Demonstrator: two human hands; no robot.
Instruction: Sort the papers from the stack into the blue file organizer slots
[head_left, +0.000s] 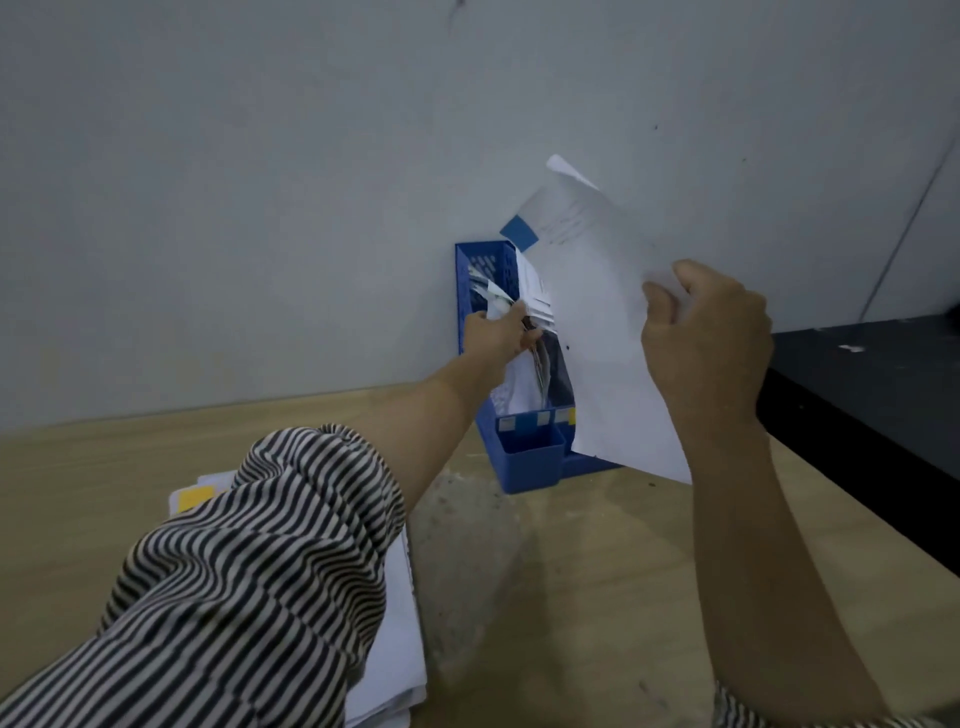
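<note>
The blue file organizer (527, 457) stands on the wooden desk against the grey wall, with several papers in its slots. My left hand (496, 335) reaches into it and grips the filed papers (535, 306), pulling them aside. My right hand (711, 332) holds a white sheet (597, 322) with a blue tab at its top edge, lifted in front of the organizer's right side and hiding it. The stack of papers (400, 639) lies near me on the desk, mostly hidden under my striped left sleeve; a yellow tab shows on it.
The wooden desk (571, 571) runs up to the grey wall (260, 208). A black shelf or table (872, 415) juts in at the right, close to the organizer. A thin cable hangs down the wall at the upper right.
</note>
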